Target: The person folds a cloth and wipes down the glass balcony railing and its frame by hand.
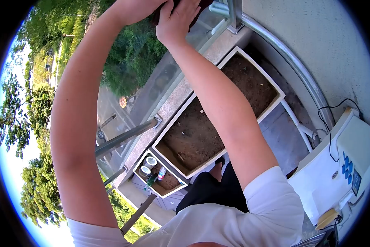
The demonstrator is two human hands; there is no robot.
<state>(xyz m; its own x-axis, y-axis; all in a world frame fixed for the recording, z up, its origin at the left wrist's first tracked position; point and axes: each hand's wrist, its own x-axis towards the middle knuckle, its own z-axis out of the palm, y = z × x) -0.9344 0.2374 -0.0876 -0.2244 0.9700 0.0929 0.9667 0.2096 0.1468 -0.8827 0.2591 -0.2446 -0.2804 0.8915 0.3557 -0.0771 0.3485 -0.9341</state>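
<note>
Both arms reach up to the top edge, where the hands meet around a dark maroon item [201,11]. Most of it is hidden by the hands or cut off, so its kind is unclear. My left hand [137,7] is closed against its left side, its fingertips partly out of view. Across its front lies my right hand [177,20], thumb apart and fingers bent over the item. Below the hands, the right forearm passes above a large planter [172,131] of brown soil.
A smaller planter [181,186] holds two white containers [148,165], a spray can [162,173] and a green bottle [151,180]. Metal railing posts [127,138] and glass stand left, with trees beyond. A curved pipe [292,53] runs along the wall. A white appliance [333,164] with a cable stands right.
</note>
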